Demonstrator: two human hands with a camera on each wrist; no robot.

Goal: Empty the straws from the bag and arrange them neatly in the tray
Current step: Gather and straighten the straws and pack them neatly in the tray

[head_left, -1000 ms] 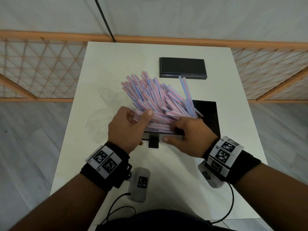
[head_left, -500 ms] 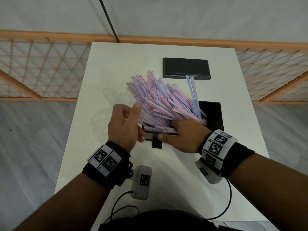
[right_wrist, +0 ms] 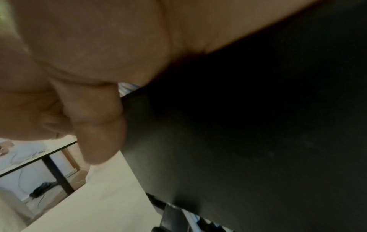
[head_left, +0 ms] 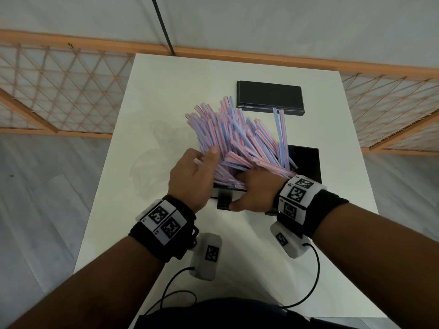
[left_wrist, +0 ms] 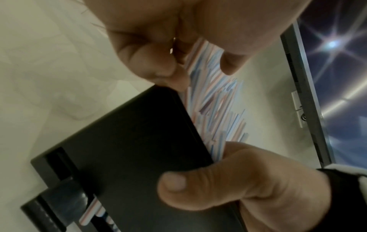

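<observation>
A thick pile of pink-and-blue striped straws (head_left: 242, 143) fans up and leftward out of a black tray (head_left: 306, 162) in the middle of the white table. My left hand (head_left: 206, 160) is at the pile's left side, fingers curled round a bunch of straws (left_wrist: 216, 106) with the thumb raised. My right hand (head_left: 240, 191) is at the tray's near wall (left_wrist: 129, 149): its thumb (left_wrist: 174, 183) presses the outside of the wall and its fingers go inside, hidden under the straws. The right wrist view shows only that thumb (right_wrist: 99, 125) against the dark tray (right_wrist: 238, 141).
A flat black lid (head_left: 269, 97) lies at the back of the table. A crumpled clear bag (head_left: 152, 162) lies left of the tray. A small black piece (head_left: 223, 203) juts from the tray's front. An orange lattice fence (head_left: 59, 91) surrounds the table.
My left hand has lifted from the tray's near edge into the left side of the pile. My right hand's fingers have slid under the straws. The pile now leans further back.
</observation>
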